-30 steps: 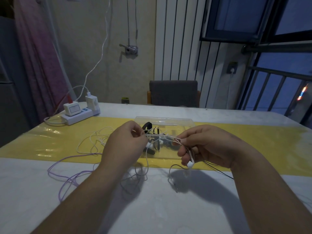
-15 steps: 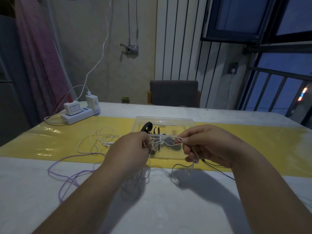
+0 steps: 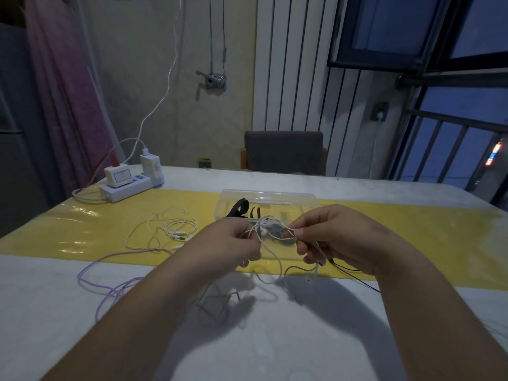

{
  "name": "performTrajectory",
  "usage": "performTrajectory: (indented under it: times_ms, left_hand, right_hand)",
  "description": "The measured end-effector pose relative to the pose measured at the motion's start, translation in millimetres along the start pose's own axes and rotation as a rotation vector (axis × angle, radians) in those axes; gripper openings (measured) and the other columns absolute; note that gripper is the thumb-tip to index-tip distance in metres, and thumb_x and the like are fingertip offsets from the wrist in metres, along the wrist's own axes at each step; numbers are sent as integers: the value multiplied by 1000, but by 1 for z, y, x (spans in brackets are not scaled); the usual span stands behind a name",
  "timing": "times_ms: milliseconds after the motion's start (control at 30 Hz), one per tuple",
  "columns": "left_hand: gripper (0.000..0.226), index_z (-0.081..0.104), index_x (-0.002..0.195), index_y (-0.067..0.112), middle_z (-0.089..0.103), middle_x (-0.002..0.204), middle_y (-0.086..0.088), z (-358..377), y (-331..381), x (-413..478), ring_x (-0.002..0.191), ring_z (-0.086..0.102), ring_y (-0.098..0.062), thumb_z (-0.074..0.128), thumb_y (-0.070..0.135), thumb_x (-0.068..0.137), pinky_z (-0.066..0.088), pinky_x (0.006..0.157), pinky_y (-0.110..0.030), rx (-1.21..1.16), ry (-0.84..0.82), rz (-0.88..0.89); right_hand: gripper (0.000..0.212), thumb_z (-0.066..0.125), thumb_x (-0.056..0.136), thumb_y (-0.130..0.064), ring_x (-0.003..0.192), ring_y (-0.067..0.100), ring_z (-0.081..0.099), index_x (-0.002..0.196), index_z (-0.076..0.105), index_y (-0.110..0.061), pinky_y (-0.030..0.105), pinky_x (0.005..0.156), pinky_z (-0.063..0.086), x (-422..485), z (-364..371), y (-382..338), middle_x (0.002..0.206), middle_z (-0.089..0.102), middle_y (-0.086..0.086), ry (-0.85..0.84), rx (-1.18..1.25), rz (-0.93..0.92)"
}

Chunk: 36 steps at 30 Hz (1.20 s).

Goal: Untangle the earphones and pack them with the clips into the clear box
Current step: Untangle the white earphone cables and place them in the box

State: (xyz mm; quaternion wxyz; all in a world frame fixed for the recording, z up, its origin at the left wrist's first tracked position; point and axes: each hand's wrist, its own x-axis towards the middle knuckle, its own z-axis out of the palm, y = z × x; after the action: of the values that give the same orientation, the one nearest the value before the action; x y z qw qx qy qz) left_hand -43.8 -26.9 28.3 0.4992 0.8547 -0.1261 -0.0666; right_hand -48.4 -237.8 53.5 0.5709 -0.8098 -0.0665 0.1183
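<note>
White earphones [image 3: 278,258]: your left grip [image 3: 228,248] and right grip [image 3: 338,237] each pinch them.
Tangle [image 3: 264,228]: pull hard and you tighten it.

A pale table [image 3: 275,347] crossed by a yellow mat [image 3: 82,229] stands in dim light. Behind its far edge a grey chair [image 3: 284,151] sits against a white ribbed wall panel [image 3: 291,64]. Dark-framed windows [image 3: 398,23] show dusk blue on the right, and a pink curtain [image 3: 63,78] hangs on the left.

The box [image 3: 297,198] is clear, shiny plastic. The yellow mat [image 3: 82,229] looks glossy. The counter [image 3: 55,312] is smooth and dull.
</note>
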Motion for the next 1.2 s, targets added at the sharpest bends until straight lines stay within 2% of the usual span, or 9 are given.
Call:
performTrajectory:
  times_ms: [133, 267, 400, 500, 600, 733, 867, 1033, 1200]
  left_hand:
    - [28, 66, 80, 3, 67, 71, -3, 0, 1, -1, 54, 55, -8, 65, 30, 87, 41, 49, -15, -98, 15, -33]
    - [36, 62, 65, 13, 60, 55, 6, 2, -5, 1, 52, 50, -12, 57, 32, 95, 39, 57, -25, -20, 175, 46]
    - [26, 67, 75, 13, 52, 51, 2, 1, -8, 6, 51, 45, -17, 54, 20, 97, 36, 58, -30, -98, 262, 46]
    - [23, 68, 73, 16, 56, 64, 5, 2, -5, 5, 48, 46, -5, 58, 17, 94, 35, 52, -20, -47, 297, 103]
    - [23, 68, 68, 20, 57, 93, 4, 2, -2, 4, 72, 56, 2, 64, 16, 90, 40, 63, -18, -28, 301, 156]
    - [26, 67, 62, 12, 51, 97, 1, 3, 2, 1, 75, 54, 2, 65, 3, 86, 39, 59, -6, -43, 268, 201]
    - [31, 66, 51, 17, 54, 103, 6, 1, 5, -1, 97, 54, -6, 68, 4, 79, 42, 73, -21, -55, 231, 191]
    - [14, 62, 53, 24, 63, 76, 0, 7, 8, -4, 76, 58, -18, 58, 26, 66, 42, 75, -34, -64, 104, 174]
    - [15, 63, 52, 23, 61, 77, -5, 6, 7, -3, 80, 62, -27, 57, 24, 66, 47, 76, -39, -78, 154, 216]
  right_hand:
    - [13, 61, 91, 0, 61, 23, 57, 95, 74, 0, 32, 55, 42, 0, -1, 1, 72, 69, 15, 7, -34, -8]
    - [14, 64, 89, 1, 64, 25, 58, 97, 75, -2, 33, 56, 44, -1, -3, 1, 78, 72, 19, 4, -31, -12]
    - [13, 68, 87, -2, 66, 23, 59, 94, 77, -6, 37, 61, 44, -1, -3, 1, 79, 74, 17, 4, -80, -33]
    - [12, 69, 86, -2, 65, 22, 58, 91, 78, -7, 36, 60, 43, -1, -1, 1, 77, 74, 14, 14, -96, -43]
    - [12, 69, 86, -1, 66, 23, 56, 93, 77, -5, 35, 60, 42, -1, -1, 0, 76, 73, 14, 27, -86, -49]
    - [12, 68, 86, 0, 65, 22, 55, 93, 77, -4, 33, 57, 42, -1, -1, 1, 74, 72, 14, 38, -70, -59]
    - [12, 68, 87, -1, 64, 21, 56, 95, 77, -4, 30, 56, 44, 0, -1, 1, 74, 73, 13, 46, -65, -68]
    - [12, 69, 86, -2, 65, 20, 58, 94, 77, -6, 30, 57, 45, 0, 0, 1, 75, 73, 12, 54, -72, -79]
    - [10, 68, 86, -2, 65, 21, 58, 89, 76, -7, 36, 65, 45, 1, -3, 1, 74, 72, 10, 76, -81, -84]
